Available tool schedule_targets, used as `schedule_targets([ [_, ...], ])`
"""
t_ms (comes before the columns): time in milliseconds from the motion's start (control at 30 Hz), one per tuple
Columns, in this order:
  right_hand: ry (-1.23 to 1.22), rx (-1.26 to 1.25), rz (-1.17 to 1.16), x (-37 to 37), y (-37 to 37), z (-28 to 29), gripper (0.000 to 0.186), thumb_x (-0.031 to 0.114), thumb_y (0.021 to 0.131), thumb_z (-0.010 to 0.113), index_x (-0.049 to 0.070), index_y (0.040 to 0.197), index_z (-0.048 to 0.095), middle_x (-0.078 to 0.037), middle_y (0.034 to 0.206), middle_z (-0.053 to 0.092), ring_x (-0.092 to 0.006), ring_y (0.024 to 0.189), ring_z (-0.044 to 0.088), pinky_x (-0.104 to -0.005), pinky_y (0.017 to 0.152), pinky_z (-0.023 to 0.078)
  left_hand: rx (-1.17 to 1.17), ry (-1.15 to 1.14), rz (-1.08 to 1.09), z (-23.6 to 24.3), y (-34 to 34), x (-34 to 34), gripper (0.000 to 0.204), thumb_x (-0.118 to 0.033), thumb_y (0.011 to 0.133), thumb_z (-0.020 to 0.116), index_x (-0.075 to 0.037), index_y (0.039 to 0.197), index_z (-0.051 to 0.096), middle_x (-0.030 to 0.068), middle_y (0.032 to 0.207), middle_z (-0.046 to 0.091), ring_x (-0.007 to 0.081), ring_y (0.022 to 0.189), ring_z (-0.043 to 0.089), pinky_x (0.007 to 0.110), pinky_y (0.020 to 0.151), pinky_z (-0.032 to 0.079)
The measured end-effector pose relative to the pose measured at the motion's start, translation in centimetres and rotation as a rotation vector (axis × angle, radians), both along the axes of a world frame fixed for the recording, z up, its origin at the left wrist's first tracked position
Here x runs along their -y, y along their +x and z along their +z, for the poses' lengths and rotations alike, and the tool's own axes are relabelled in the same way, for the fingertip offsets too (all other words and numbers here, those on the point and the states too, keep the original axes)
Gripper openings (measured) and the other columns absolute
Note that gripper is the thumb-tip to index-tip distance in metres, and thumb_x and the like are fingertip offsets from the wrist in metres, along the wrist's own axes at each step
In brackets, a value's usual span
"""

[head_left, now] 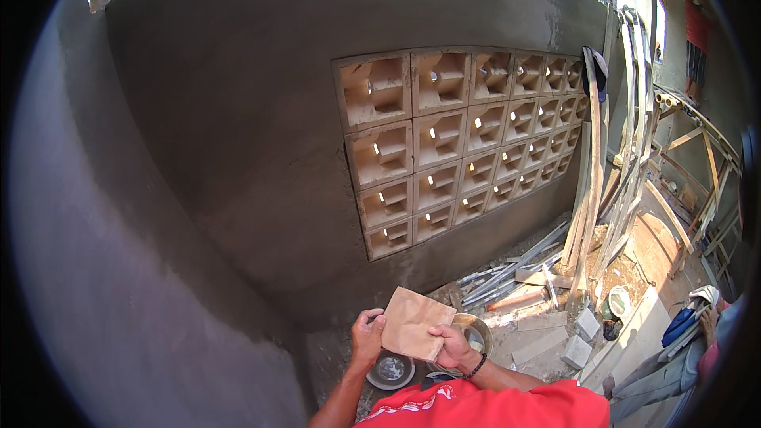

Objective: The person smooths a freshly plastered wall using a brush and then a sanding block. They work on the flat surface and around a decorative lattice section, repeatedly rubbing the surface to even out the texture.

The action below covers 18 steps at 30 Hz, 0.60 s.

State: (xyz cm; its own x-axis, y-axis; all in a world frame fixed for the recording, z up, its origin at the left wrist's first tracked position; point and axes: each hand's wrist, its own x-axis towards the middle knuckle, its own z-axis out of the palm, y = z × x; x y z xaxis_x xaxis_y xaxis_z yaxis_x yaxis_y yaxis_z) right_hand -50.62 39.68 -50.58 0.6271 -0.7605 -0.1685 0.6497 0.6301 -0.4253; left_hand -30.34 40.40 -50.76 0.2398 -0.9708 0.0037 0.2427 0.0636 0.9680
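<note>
A flat, roughly square piece of folded brown paper (415, 323) is held up in front of me, creased across its face. My right hand (452, 346), with a dark beaded bracelet at the wrist, pinches its lower right edge, thumb on top. At its left edge, my left hand (367, 337) is closed with curled fingers against the paper; the fingertips are partly hidden. Below the paper stand a round dark basin (391, 371) and a tan bucket (480, 331), which the paper and my right hand partly cover.
A grey plastered wall (238, 150) rises ahead, with a panel of ventilation blocks (440, 119) set in it. Metal strips (507, 273), upright poles (590, 190) and loose blocks (576, 352) lie or lean to the right. Another person's leg (654, 380) shows at lower right.
</note>
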Motion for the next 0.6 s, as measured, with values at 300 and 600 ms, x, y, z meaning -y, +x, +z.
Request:
schedule_targets([
  [300, -0.414, -0.554, -0.992, 18.2, -9.2, 5.0, 0.035, 0.008, 0.084, 0.054, -0.007, 0.116, 0.056, -0.01, 0.105, 0.063, -0.0201, 0.089, 0.063, -0.0305, 0.081, 0.051, 0.275, -0.033, 0.272, 1.8, 6.3, 4.3, 0.036, -0.009, 0.095, 0.055, 0.003, 0.127, 0.047, 0.0047, 0.096, 0.059, 0.0095, 0.075, 0.059, 0.022, 0.063, 0.048],
  [600, -1.42, -1.39, -1.943, 46.0, -14.8, 35.8, 0.06, 0.004, 0.088, 0.044, 0.004, 0.147, 0.036, -0.023, 0.145, 0.042, -0.0394, 0.133, 0.04, -0.0483, 0.113, 0.028, 1.088, -0.55, 0.82, 22.4, 13.0, 18.5, 0.052, -0.024, 0.094, 0.06, -0.005, 0.14, 0.042, 0.0184, 0.147, 0.033, 0.0342, 0.136, 0.035, 0.047, 0.111, 0.031],
])
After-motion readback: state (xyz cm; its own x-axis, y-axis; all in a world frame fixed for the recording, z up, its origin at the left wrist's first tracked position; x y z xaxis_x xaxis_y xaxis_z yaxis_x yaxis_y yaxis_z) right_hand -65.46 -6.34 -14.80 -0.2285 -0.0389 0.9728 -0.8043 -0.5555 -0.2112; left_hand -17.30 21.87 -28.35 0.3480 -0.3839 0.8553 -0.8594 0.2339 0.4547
